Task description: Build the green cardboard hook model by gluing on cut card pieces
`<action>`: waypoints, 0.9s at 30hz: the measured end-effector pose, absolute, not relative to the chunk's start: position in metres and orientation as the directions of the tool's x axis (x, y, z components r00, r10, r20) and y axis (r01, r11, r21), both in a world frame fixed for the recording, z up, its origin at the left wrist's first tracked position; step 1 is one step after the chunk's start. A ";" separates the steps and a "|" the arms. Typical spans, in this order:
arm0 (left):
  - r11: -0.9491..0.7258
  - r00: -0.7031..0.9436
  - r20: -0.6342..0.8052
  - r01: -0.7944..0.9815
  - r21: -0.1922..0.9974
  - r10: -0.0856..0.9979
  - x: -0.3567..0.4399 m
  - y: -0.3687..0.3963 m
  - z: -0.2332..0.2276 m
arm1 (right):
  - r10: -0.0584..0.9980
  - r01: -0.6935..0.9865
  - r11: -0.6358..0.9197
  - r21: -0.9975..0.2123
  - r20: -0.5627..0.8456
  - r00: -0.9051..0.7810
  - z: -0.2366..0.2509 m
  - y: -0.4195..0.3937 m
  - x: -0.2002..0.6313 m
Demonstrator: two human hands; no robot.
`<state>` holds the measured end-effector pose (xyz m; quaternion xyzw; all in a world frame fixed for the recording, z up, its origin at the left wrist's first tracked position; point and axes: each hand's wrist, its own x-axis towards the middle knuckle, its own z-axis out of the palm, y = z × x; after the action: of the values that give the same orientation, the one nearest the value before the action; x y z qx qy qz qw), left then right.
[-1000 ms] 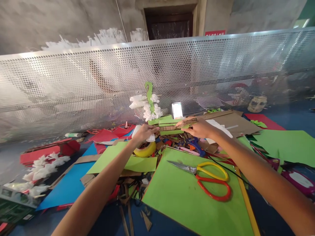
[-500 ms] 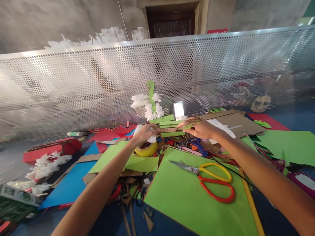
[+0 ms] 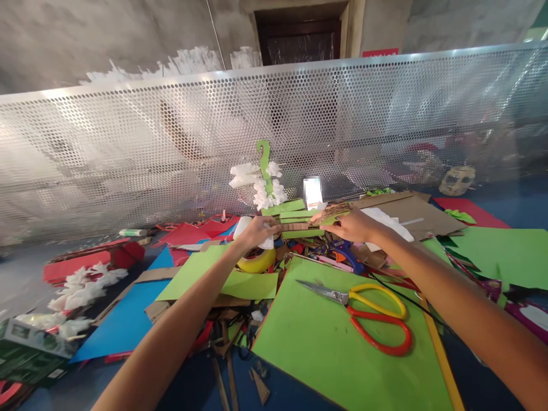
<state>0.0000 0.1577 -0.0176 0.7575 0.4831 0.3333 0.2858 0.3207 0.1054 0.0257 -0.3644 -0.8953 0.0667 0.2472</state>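
Observation:
My left hand [image 3: 259, 231] pinches the left end of a brown cardboard strip [image 3: 296, 226]. At the strip's other end, the fingers of my right hand [image 3: 349, 224] are closed on it. A green piece with brown corrugated edges [image 3: 336, 212] lies against my right fingers; whether it is gripped too I cannot tell. Green-covered cardboard pieces [image 3: 302, 234] sit just in front of and behind the strip. Beyond them stands a green hooked shape [image 3: 264, 162] with white crumpled tufts [image 3: 274, 194] around it. A yellow tape roll [image 3: 257, 261] lies below my left hand.
Scissors with yellow and red handles [image 3: 363, 311] lie on a green board [image 3: 308, 337]. A blue-handled tool [image 3: 346, 254] rests among scraps. Red tufted pieces [image 3: 94, 262] and a blue sheet [image 3: 124, 319] are on the left. A perforated metal barrier [image 3: 192, 131] runs behind.
The whole view has shifted slightly, so things appear a little further right. Both hands keep nearly the same hold on the cardboard strip.

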 end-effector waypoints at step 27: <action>-0.242 0.252 0.199 0.155 0.958 0.947 -0.030 0.158 0.014 | 0.921 0.635 0.336 -0.696 0.101 -0.377 0.061 0.204 0.283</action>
<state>-0.0296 0.1582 0.0136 0.6524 0.4224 0.4421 0.4478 0.2835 0.2041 0.0609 -0.4994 -0.7786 0.2871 0.2491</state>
